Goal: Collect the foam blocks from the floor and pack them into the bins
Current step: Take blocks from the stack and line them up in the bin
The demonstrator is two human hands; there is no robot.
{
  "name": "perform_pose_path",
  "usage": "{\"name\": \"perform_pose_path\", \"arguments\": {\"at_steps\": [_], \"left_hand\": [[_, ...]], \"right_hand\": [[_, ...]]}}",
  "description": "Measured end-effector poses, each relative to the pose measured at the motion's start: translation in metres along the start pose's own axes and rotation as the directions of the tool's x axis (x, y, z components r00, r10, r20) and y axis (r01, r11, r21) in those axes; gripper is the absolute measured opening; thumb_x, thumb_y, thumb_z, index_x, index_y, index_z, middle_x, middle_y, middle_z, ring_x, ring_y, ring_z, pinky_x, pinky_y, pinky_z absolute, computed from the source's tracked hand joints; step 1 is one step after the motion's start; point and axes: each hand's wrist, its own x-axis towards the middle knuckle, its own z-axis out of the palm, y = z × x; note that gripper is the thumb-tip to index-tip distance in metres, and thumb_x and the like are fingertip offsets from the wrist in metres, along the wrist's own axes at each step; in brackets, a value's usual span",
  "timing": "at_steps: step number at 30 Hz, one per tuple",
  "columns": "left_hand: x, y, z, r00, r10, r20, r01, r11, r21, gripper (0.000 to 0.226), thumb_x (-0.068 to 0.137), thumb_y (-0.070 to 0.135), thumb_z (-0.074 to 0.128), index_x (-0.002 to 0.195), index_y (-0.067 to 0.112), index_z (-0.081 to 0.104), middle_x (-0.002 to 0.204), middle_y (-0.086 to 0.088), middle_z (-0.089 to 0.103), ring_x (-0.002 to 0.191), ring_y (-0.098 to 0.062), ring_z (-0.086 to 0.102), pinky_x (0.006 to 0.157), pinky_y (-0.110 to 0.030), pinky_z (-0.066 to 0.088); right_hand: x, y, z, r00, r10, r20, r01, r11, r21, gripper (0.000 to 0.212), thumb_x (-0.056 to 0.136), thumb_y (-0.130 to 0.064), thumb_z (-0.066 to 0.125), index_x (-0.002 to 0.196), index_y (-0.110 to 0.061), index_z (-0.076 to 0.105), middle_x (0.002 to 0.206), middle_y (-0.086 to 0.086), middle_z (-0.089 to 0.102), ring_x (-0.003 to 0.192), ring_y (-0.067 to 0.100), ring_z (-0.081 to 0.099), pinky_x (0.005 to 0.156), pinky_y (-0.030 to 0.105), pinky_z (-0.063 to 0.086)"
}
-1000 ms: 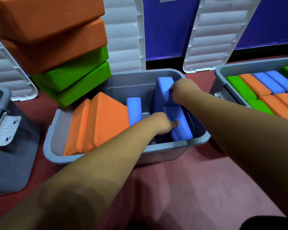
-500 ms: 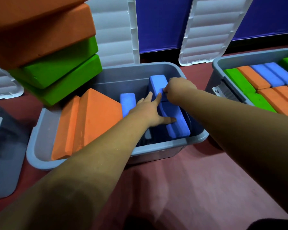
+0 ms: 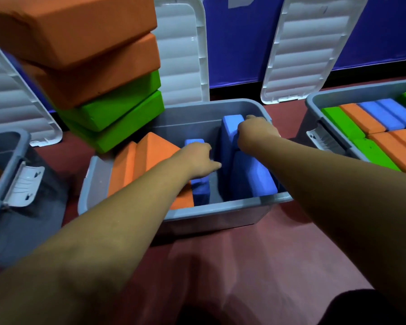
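Observation:
A grey bin point(image 3: 220, 208) sits on the red floor in front of me. Inside, two orange foam blocks point(image 3: 136, 165) lean at the left. A narrow blue block point(image 3: 201, 191) stands on edge beside them, and my left hand point(image 3: 197, 159) grips its top. At the right side a tall blue block point(image 3: 229, 130) stands upright, with my right hand point(image 3: 256, 133) holding its upper edge. Another blue block point(image 3: 256, 181) leans against it on the near side.
A stack of orange point(image 3: 80, 43) and green blocks point(image 3: 117, 118) rises at the upper left, behind the bin. A packed bin point(image 3: 314, 102) stands at the right, another grey bin point(image 3: 7, 160) at the left. White lids point(image 3: 314, 55) lean on the blue wall.
My left hand left the right-hand blue blocks and moved left onto the narrow blue block, closing on it. My right hand stays on the tall blue block.

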Motion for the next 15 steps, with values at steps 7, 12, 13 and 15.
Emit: {"name": "perform_pose_path", "arguments": {"at_steps": [7, 12, 13, 15], "left_hand": [[-0.052, -0.063, -0.032, 0.988, -0.024, -0.155, 0.044, 0.991, 0.127, 0.038, 0.092, 0.037, 0.066, 0.122, 0.013, 0.07, 0.126, -0.01, 0.069, 0.12, -0.029, 0.062, 0.099, -0.037, 0.05], [-0.087, -0.085, -0.035, 0.953, -0.177, -0.248, 0.217, 0.966, 0.144, 0.069, 0.083, 0.047, 0.076, 0.138, 0.012, 0.05, 0.139, -0.012, 0.047, 0.128, -0.035, 0.048, 0.104, -0.043, 0.044], [-0.091, -0.088, -0.033, 0.94, -0.276, -0.199, 0.305, 0.943, 0.132, 0.08, 0.085, 0.054, 0.074, 0.142, 0.007, 0.045, 0.145, -0.015, 0.043, 0.133, -0.037, 0.045, 0.108, -0.044, 0.042], [-0.097, -0.095, -0.028, 0.93, -0.36, -0.067, 0.367, 0.916, 0.163, 0.089, 0.089, 0.069, 0.062, 0.146, 0.002, 0.047, 0.158, -0.023, 0.034, 0.142, -0.04, 0.038, 0.115, -0.045, 0.04]], "right_hand": [[-0.001, -0.079, -0.005, 0.985, -0.172, 0.028, 0.169, 0.982, 0.084, 0.025, 0.09, -0.017, 0.05, 0.101, -0.015, 0.073, 0.109, 0.009, 0.071, 0.099, 0.034, 0.064, 0.091, 0.04, 0.057], [-0.014, -0.122, 0.001, 0.943, -0.211, 0.257, 0.212, 0.977, 0.025, 0.033, 0.102, -0.022, 0.048, 0.126, -0.013, 0.067, 0.129, 0.007, 0.065, 0.109, 0.028, 0.062, 0.095, 0.035, 0.051], [-0.015, -0.126, 0.003, 0.934, -0.205, 0.292, 0.205, 0.978, 0.029, 0.034, 0.102, -0.025, 0.047, 0.124, -0.012, 0.068, 0.125, 0.009, 0.067, 0.098, 0.027, 0.063, 0.089, 0.034, 0.052], [-0.017, -0.134, 0.007, 0.918, -0.169, 0.359, 0.107, 0.977, 0.187, 0.036, 0.1, -0.03, 0.048, 0.116, -0.008, 0.071, 0.114, 0.014, 0.071, 0.08, 0.025, 0.069, 0.078, 0.033, 0.059]]}}
